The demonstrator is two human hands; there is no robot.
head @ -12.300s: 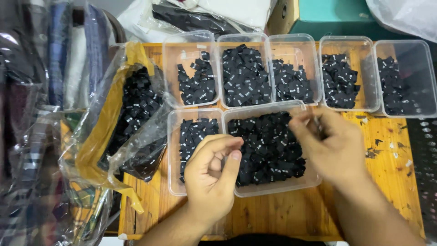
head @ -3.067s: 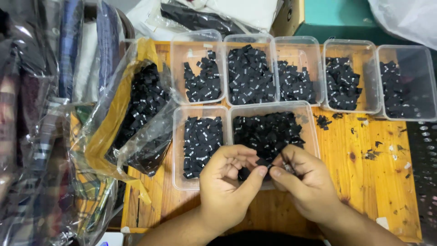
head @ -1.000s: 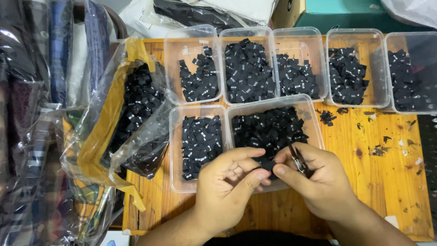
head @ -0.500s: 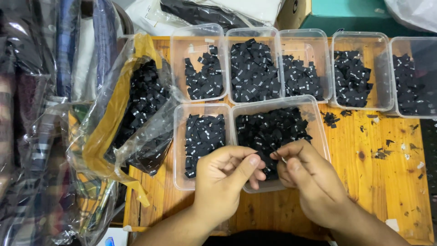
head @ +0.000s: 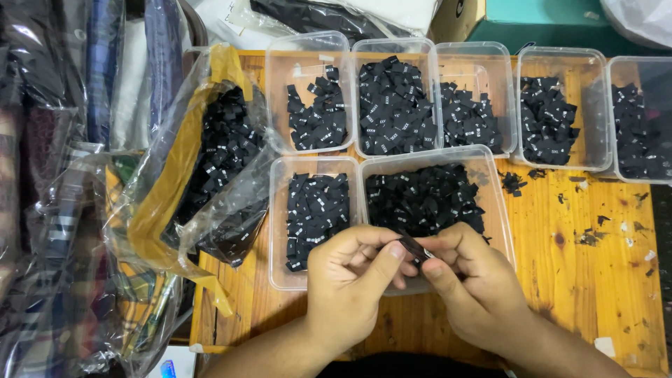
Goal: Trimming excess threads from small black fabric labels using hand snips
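Black fabric size label (head: 414, 248), a small folded tab, is pinched between both hands just above the near rim of the large clear tub (head: 494, 210) holding a loose heap of the same labels.

Head view: left hand (head: 348, 280) has its thumb and forefinger closed on the label's left end; other fingers curled under. Right hand (head: 470, 280) closes thumb and forefinger on the right end, so the label spans the two grips. Both hands hover over the tub's front edge, with the wooden tabletop (head: 595, 280) below and to the right.

Just left of the large tub stands a smaller clear tub (head: 280, 224), part filled with labels laid in a neater stack. Behind them runs a row of five clear tubs (head: 434, 52), each with its own pile. An open plastic bag (head: 210, 161) with yellow tape holds more labels at far left. Black scraps (head: 602, 220) lie scattered on the wood.

Judgement on handling: a light fingertip pinch suits it, with the label's marked face turned up toward the camera so it can be read before sorting. Holding it over a tub should catch any dropped piece.
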